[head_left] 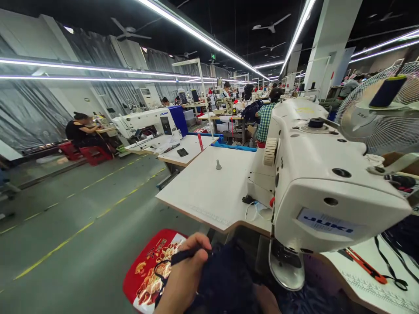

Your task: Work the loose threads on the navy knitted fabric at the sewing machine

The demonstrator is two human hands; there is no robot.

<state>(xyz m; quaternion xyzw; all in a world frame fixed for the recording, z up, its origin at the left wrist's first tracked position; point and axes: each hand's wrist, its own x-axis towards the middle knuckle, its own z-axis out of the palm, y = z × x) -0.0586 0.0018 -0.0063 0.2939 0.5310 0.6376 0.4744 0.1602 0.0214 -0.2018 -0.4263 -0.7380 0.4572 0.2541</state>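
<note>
Factory floor behind; white desk (209, 192) ahead. Left hand (185, 274) clenched dark strap (183, 256) above navy fabric (225, 279), just right. Right hand (266, 298) barely visible, grip unclear; left nearer.

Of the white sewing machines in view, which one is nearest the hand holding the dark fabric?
The big Juki machine right above the left hand and its dark fabric. The other Juki machine stands far across the aisle.

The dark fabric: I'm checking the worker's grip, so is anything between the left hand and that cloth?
Nothing visible is. The left hand lies directly on the dark fabric, fingers pinching a black strap at its edge. The right hand shows only partly at the bottom, against the same cloth, below the sewing machine.
</note>
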